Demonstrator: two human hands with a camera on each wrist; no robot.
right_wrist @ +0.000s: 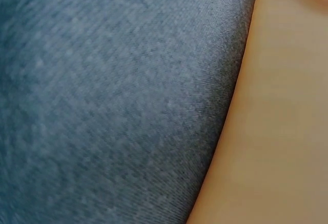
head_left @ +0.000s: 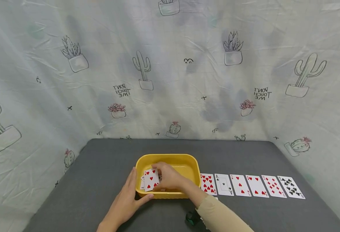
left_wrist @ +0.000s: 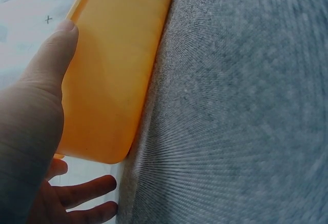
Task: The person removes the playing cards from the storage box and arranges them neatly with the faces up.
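A yellow plastic tub (head_left: 173, 157) stands on the grey table (head_left: 100, 180). My left hand (head_left: 133, 190) braces its front-left corner, with straight fingers along the left wall and the thumb on the front wall. In the left wrist view the thumb (left_wrist: 51, 55) lies flat on the tub wall (left_wrist: 113, 70). My right hand (head_left: 159, 175) reaches into the tub and pinches a few playing cards (head_left: 151, 179), a red hearts card facing up. The right wrist view shows only the tub wall (right_wrist: 277, 106) and the table cloth (right_wrist: 102, 106).
A row of several face-up cards (head_left: 256, 186) lies to the right of the tub, from a hearts card (head_left: 208, 184) to a clubs card (head_left: 291, 187). A cactus-print curtain (head_left: 187, 80) hangs behind and beside the table.
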